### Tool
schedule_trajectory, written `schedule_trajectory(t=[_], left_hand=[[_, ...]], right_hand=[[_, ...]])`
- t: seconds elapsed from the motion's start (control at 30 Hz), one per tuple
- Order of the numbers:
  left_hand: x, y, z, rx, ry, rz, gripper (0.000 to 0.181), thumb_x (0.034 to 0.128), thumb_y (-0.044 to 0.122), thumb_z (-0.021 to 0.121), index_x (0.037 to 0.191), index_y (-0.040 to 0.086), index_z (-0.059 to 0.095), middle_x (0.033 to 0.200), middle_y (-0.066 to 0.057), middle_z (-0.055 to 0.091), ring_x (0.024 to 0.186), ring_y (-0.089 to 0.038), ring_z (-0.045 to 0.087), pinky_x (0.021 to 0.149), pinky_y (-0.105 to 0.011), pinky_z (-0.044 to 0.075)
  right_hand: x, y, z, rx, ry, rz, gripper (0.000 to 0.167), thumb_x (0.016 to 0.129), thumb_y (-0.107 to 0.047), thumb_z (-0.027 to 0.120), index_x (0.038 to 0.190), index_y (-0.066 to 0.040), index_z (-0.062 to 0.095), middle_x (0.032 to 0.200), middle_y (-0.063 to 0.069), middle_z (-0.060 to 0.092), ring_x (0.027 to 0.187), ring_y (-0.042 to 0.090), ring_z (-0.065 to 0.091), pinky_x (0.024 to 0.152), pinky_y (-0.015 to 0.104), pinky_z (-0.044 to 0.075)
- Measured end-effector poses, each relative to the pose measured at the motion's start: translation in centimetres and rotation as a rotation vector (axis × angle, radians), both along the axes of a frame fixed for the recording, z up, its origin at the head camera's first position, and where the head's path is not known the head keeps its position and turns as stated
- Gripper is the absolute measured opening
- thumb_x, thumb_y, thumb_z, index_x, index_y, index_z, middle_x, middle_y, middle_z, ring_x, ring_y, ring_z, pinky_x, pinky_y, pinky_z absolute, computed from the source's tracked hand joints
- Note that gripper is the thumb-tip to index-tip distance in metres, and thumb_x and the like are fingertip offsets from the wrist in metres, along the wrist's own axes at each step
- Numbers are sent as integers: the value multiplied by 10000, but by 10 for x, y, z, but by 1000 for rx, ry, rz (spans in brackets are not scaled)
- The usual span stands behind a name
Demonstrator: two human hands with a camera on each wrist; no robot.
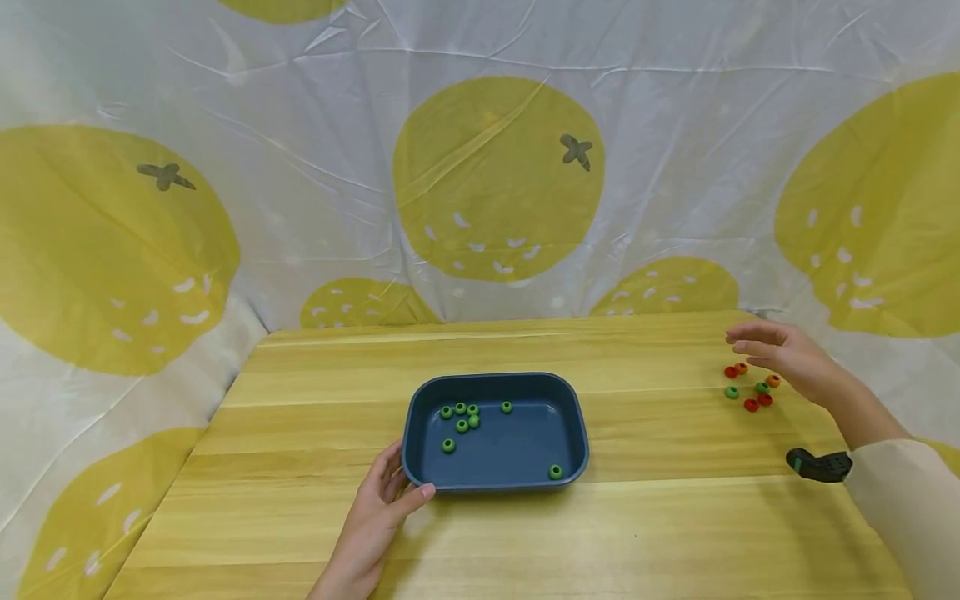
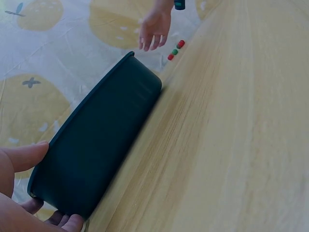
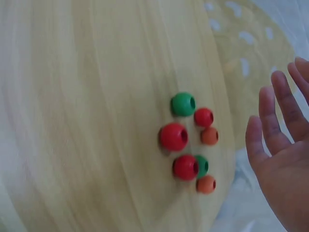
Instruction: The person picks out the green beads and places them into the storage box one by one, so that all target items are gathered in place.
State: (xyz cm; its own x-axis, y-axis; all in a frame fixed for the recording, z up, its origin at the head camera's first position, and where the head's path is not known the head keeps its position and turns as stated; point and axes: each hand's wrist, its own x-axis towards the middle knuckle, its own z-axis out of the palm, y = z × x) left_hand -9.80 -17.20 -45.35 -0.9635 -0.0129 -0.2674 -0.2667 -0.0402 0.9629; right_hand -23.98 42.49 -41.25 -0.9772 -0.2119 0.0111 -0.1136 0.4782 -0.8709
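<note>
A dark blue tray (image 1: 495,483), with several green beads (image 1: 462,426) scattered inside, sits on the wooden table. At its near left corner, my left hand (image 1: 375,508) holds it, thumb at the front rim and fingers along the left side. The tray's outer wall (image 2: 96,140) fills much of the left wrist view. Over on the right, my right hand (image 1: 795,358) hovers above loose beads with fingers extended and nothing held. Those beads are three red (image 3: 174,137), two green (image 3: 183,104) and two orange (image 3: 206,184). In the right wrist view the palm (image 3: 285,179) is visible, apart from them.
The pale wooden table (image 1: 675,533) ends at a hanging cloth (image 1: 337,167) printed with yellow fruit, at the back and sides. A black device (image 1: 817,465) is at the right wrist, beside the beige sleeve (image 1: 907,500).
</note>
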Motion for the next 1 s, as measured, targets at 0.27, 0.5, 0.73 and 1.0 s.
schedule_trajectory(t=[0.27,0.5,0.73,1.0], left_hand=[[1,-1,1,-2,8,2,837,901,98,814,1583,75,330,1614,-177,345,1483,-393,310,1167,-551,304],[3,-1,1,3,13,-4,848,909,103,807,1593,66,307,1622,-189,328,1488,-398,298,1171,-551,293],[0,-1,0,5,13,2,827,904,98,811,1581,76,337,1615,-179,346,1487,-390,306,1173,-536,299],[3,-1,0,7,22,0,820,909,81,799,1583,68,331,1613,-183,348,1482,-388,315,1161,-526,307]], right_hand=[[11,23,-12,134,-25,-88,429,1076,-289,595,1378,14,563,1187,-278,569,1027,-142,516,810,148,460],[14,37,-26,169,-39,-149,456,1060,-334,619,1362,7,586,1119,-311,569,966,-131,517,763,145,449],[19,47,-43,143,-18,-162,395,1062,-258,624,1309,50,613,1087,-274,622,928,-76,577,758,141,467],[21,48,-55,299,-43,-104,405,1080,-162,538,1386,102,557,1313,189,625,970,-193,443,765,137,453]])
